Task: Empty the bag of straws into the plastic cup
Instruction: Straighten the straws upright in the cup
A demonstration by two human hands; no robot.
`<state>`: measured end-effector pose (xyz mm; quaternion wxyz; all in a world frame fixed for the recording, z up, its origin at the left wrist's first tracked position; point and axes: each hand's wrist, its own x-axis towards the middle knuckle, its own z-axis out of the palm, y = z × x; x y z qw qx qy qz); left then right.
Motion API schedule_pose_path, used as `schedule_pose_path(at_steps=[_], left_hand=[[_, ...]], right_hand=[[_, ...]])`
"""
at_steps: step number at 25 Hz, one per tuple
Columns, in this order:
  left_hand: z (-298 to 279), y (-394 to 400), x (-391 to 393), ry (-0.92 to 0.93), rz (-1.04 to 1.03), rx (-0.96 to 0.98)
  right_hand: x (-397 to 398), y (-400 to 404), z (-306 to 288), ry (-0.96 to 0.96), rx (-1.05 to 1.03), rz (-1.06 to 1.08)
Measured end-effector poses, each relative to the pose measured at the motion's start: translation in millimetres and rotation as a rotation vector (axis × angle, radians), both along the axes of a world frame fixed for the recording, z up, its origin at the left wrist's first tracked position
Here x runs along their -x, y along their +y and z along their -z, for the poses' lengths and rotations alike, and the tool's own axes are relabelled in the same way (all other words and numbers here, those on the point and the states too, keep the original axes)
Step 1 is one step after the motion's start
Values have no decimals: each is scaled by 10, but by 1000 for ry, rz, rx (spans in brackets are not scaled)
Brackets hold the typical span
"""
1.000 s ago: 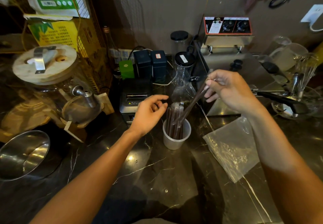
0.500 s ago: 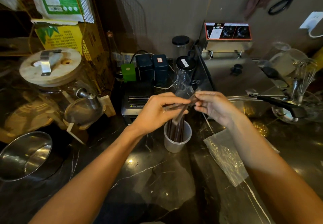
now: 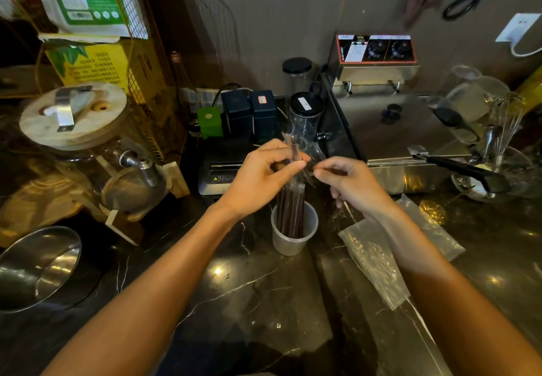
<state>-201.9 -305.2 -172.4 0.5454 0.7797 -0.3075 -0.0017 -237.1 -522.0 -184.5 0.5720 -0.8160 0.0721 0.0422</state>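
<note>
A translucent plastic cup (image 3: 289, 245) stands on the dark marble counter, straight ahead of me. Several dark brown wrapped straws (image 3: 290, 211) stand upright in it. My left hand (image 3: 261, 175) grips the straws' upper ends from the left, thumb across them. Just right of the bundle, my right hand (image 3: 352, 183) pinches the tip of one straw between thumb and forefinger. The clear plastic bag (image 3: 378, 261) lies flat on the counter to the right of the cup, partly under my right forearm.
A steel fryer (image 3: 396, 132) stands behind my right hand, with a whisk and black-handled tools (image 3: 495, 155) further right. A black-lidded jar (image 3: 305, 112) and a receipt printer (image 3: 220, 170) sit behind the cup. At left are a glass dispenser (image 3: 73, 114) and a steel bowl (image 3: 38, 264).
My right hand came down and left with its straws to the cup. My left hand rose and closed round the straw tops. The right hand has since drawn slightly to the right.
</note>
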Motion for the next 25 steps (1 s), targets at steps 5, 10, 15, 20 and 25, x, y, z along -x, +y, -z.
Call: schedule_pose_path(at_steps=[5,10,15,20,25], left_hand=[[-205,-43,15,-47,18,46],[-178,-101,9,-1,28,60],[223,-84,21,169,-49,58],[583,-18,76,215,-87,-52],[822,28,125,319,-144,-118]], right_hand=[[21,37,-127,-166,-126,-101],[11,67,-110,-252,-54,-130],[72,168,230,-110,16,-212],[98,110,574,-27,55,-175],[117,106,727,-25,261,-144]])
